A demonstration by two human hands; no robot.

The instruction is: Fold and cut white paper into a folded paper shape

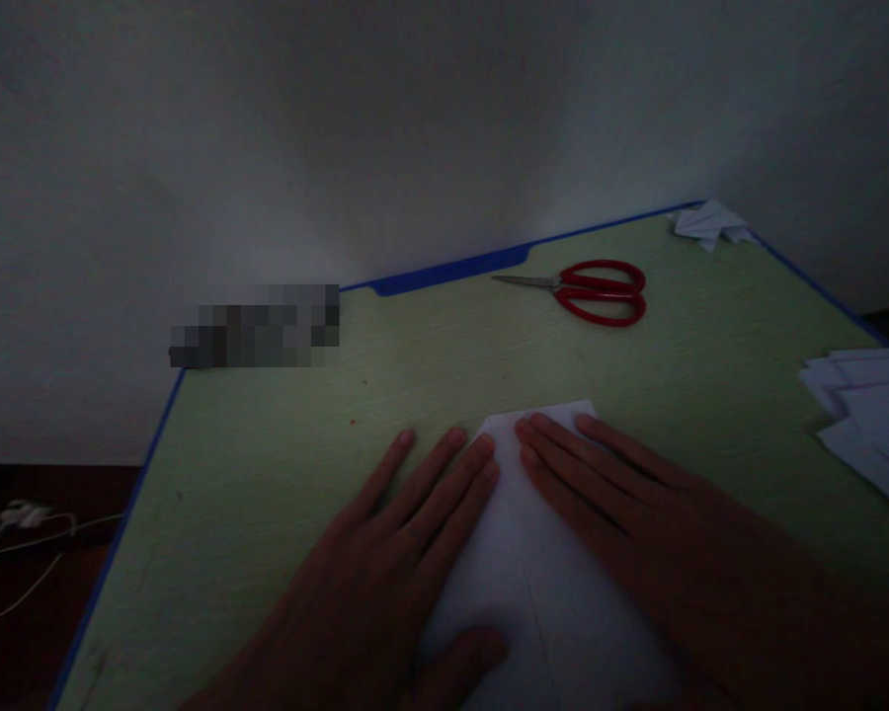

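A white sheet of paper (pixel 540 583) lies on the green table (pixel 282 434) close to me, its far end folded to a blunt point. My left hand (pixel 385 573) lies flat with fingers spread along the paper's left edge, fingertips near the top and thumb resting on the sheet. My right hand (pixel 637 523) presses flat on the paper's right side, fingers stretched toward the folded tip. Neither hand grips anything.
Red-handled scissors (pixel 600 291) lie shut near the table's far edge. A folded paper piece (pixel 707 225) sits in the far right corner. A stack of white sheets (pixel 870 415) lies at the right edge. A white cable (pixel 22 543) lies on the floor at left.
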